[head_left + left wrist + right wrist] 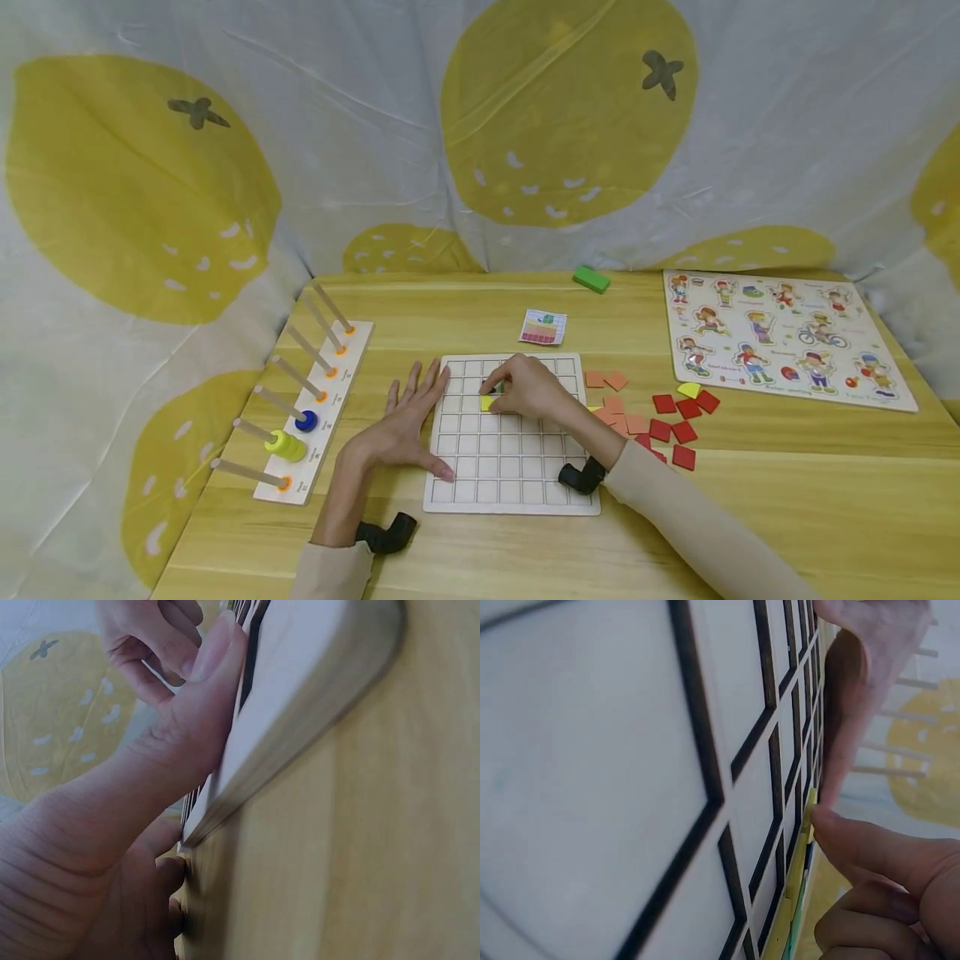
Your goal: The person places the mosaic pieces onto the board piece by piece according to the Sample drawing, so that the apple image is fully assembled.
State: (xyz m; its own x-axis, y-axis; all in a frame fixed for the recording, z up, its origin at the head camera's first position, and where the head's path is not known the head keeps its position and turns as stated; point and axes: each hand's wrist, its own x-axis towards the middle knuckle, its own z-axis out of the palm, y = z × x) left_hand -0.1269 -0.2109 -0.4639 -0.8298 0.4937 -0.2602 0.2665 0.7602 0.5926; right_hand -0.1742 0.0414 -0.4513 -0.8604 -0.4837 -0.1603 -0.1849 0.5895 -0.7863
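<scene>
Right hand (531, 390): reaches over the grid board (487, 468) towards its upper left; fingers narrow, thumb and index closed in a pinch at the yellow piece.
Yellow piece (486, 403): low against the squares of the grid board, under the right fingertips; a small flat edge probably calls for a fingertip hold.
Green piece (799, 907): thin edge beside the yellow piece, mostly hidden.
Left hand (405, 429): fingers wide, thumb over the board's near-left part, the rest spread along its left edge; likely there to stop the board sliding.
Card (543, 327): flat beyond the board's far edge, coloured squares up, placed where 1 glance would reach it.
Orange tiles (637, 424): loose on the surface (750, 517) just right of the board, seemingly within easy reach of the right hand.
Red tiles (683, 457): scattered beside the orange tiles, farther right.
Peg stand (341, 400): at left, 7 pegs, outside the working area.
Picture puzzle (720, 367): at far right, apart from both hands.
</scene>
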